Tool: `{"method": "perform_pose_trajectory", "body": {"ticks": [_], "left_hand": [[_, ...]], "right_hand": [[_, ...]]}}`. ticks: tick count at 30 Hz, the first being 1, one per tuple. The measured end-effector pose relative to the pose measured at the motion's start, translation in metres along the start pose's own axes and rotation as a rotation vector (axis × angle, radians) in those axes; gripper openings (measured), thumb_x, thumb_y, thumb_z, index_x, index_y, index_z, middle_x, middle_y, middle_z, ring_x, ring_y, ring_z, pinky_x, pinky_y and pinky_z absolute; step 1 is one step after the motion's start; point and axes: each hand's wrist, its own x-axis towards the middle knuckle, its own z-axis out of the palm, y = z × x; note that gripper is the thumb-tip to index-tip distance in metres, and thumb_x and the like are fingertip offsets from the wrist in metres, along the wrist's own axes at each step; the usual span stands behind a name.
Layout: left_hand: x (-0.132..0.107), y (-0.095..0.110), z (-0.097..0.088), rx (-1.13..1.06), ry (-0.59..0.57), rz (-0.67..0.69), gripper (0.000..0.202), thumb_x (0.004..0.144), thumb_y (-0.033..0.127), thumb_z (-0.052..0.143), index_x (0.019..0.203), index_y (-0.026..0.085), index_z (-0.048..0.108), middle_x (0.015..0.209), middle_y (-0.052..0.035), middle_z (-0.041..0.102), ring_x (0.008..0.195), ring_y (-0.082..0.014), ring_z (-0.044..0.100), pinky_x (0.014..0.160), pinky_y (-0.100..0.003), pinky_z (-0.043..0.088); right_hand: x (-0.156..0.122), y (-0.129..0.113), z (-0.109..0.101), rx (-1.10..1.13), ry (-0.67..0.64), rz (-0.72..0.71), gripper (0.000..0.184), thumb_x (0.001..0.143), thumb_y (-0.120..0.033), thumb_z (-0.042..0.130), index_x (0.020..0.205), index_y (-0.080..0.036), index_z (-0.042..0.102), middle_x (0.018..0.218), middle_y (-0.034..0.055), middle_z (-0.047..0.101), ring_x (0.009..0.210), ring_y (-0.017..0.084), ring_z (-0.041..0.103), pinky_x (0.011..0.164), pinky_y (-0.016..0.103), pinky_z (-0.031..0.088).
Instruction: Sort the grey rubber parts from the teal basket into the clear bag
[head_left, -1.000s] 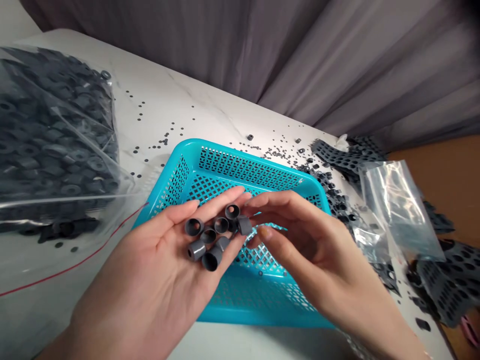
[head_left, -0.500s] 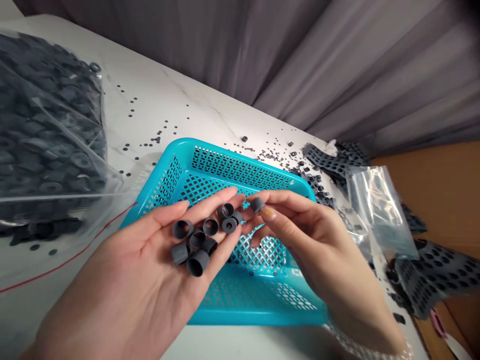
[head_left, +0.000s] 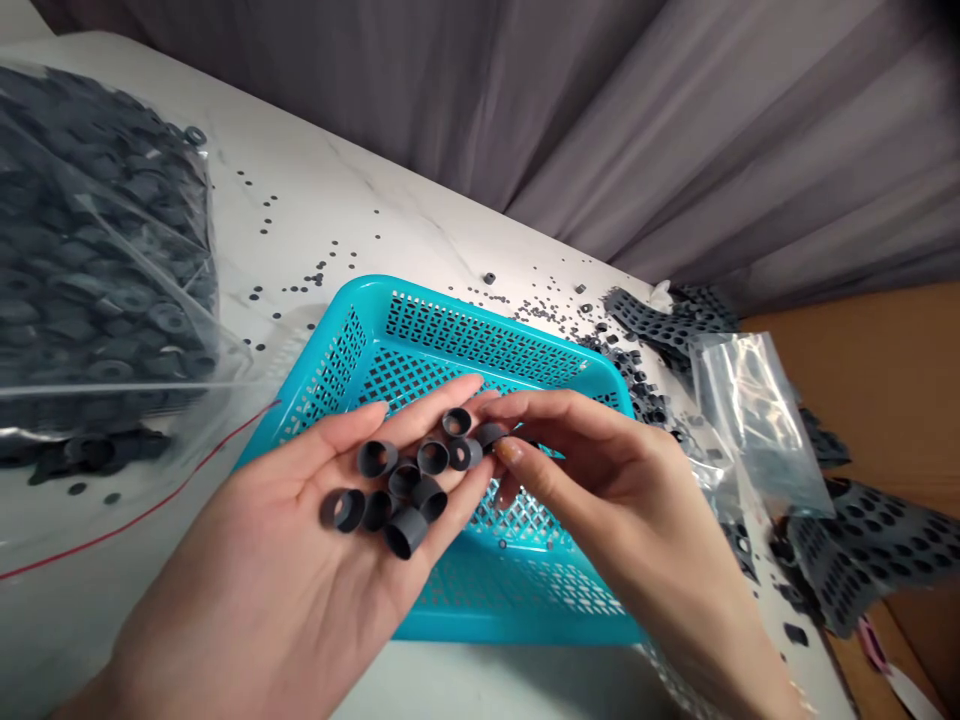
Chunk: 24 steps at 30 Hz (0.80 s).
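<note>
Sleeves [head_left: 406,532], grey and moulded, lie in the open left hand [head_left: 255,560], grip wide and flat, over a turquoise perforated basket [head_left: 480,345]; right hand [head_left: 630,500] narrow at one sleeve [head_left: 491,434], hold unclear; flat palm keeps them from rolling off.

A white marble-veined table top [head_left: 322,200] carries a turquoise perforated plastic basket [head_left: 465,340] near its middle. Just left of the basket lies a clear zip-seal plastic bag [head_left: 105,270] packed with dark grey rings, and small dark grey rubber bits [head_left: 547,310] are scattered behind it. Beyond its right corner lie perforated grey rubber sheet scraps [head_left: 660,320], with a small clear plastic bag [head_left: 750,420] beside them.
</note>
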Motion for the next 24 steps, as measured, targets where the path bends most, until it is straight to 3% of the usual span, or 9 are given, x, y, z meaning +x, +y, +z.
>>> {"method": "perform_pose_trajectory", "body": {"ticks": [3, 9, 12, 15, 17, 21, 22, 24], "left_hand": [[0.004, -0.002, 0.007, 0.0, -0.004, 0.007, 0.068, 0.085, 0.026, 0.003, 0.119, 0.026, 0.063, 0.125, -0.0008, 0.057, 0.133, -0.0239, 0.033, 0.075, -0.04, 0.051], [0.01, -0.005, 0.021, 0.007, -0.025, 0.02, 0.071, 0.085, 0.028, 0.0, 0.123, 0.026, 0.059, 0.127, -0.0025, 0.054, 0.134, -0.0244, 0.032, 0.073, -0.04, 0.051], [0.01, -0.004, 0.023, 0.009, -0.032, 0.022, 0.071, 0.085, 0.028, 0.0, 0.123, 0.026, 0.059, 0.127, -0.0029, 0.054, 0.134, -0.0243, 0.032, 0.072, -0.04, 0.051], [0.005, -0.001, 0.021, 0.008, -0.032, 0.028, 0.07, 0.085, 0.027, 0.001, 0.121, 0.025, 0.06, 0.126, -0.0028, 0.055, 0.133, -0.0238, 0.032, 0.073, -0.041, 0.05], [0.001, 0.002, 0.016, 0.02, -0.111, 0.032, 0.066, 0.084, 0.025, 0.006, 0.116, 0.025, 0.064, 0.125, -0.002, 0.058, 0.133, -0.0232, 0.031, 0.076, -0.043, 0.049], [-0.004, 0.009, 0.004, -0.025, -0.511, -0.004, 0.055, 0.081, 0.017, 0.021, 0.111, 0.023, 0.067, 0.127, 0.0028, 0.061, 0.136, -0.0203, 0.021, 0.089, -0.046, 0.042], [-0.004, 0.011, 0.003, -0.101, -0.556, -0.041, 0.055, 0.081, 0.016, 0.022, 0.111, 0.023, 0.068, 0.126, 0.0036, 0.061, 0.137, -0.0198, 0.021, 0.092, -0.046, 0.042], [-0.006, 0.015, 0.002, -0.465, -0.521, -0.21, 0.052, 0.084, 0.016, 0.024, 0.111, 0.019, 0.068, 0.124, -0.0005, 0.065, 0.137, -0.0207, 0.025, 0.096, -0.045, 0.043]], "right_hand": [[0.001, -0.001, -0.003, 0.065, 0.0, 0.014, 0.014, 0.086, -0.015, 0.063, 0.097, -0.02, 0.07, 0.097, 0.0027, 0.073, 0.075, 0.01, 0.067, 0.069, 0.021, 0.058], [0.006, -0.003, -0.013, 0.478, -0.154, 0.149, 0.022, 0.083, -0.02, 0.047, 0.082, -0.02, 0.069, 0.086, 0.0039, 0.067, 0.064, 0.014, 0.062, 0.055, 0.028, 0.053], [0.007, -0.005, -0.016, 0.52, -0.136, 0.168, 0.028, 0.081, -0.028, 0.04, 0.072, -0.02, 0.065, 0.084, 0.0063, 0.063, 0.063, 0.018, 0.059, 0.053, 0.033, 0.05], [0.005, -0.005, -0.014, 0.501, -0.091, 0.181, 0.028, 0.083, -0.035, 0.042, 0.066, -0.021, 0.058, 0.074, 0.0045, 0.056, 0.056, 0.016, 0.05, 0.049, 0.031, 0.042], [0.002, -0.004, -0.01, 0.429, -0.075, 0.152, 0.024, 0.085, -0.036, 0.05, 0.067, -0.021, 0.055, 0.064, -0.0003, 0.046, 0.052, 0.012, 0.039, 0.047, 0.027, 0.035], [-0.007, -0.003, 0.002, -0.019, -0.006, -0.008, 0.01, 0.084, -0.03, 0.065, 0.09, -0.025, 0.058, 0.06, -0.0062, 0.038, 0.051, 0.01, 0.033, 0.045, 0.024, 0.028], [-0.009, -0.003, 0.005, -0.142, 0.022, -0.057, 0.016, 0.083, -0.027, 0.066, 0.098, -0.026, 0.058, 0.061, -0.0065, 0.038, 0.052, 0.01, 0.035, 0.045, 0.024, 0.028], [-0.011, -0.004, 0.011, -0.321, 0.046, -0.146, 0.022, 0.083, -0.025, 0.066, 0.103, -0.026, 0.057, 0.06, -0.0073, 0.038, 0.052, 0.01, 0.037, 0.044, 0.024, 0.03]]}}
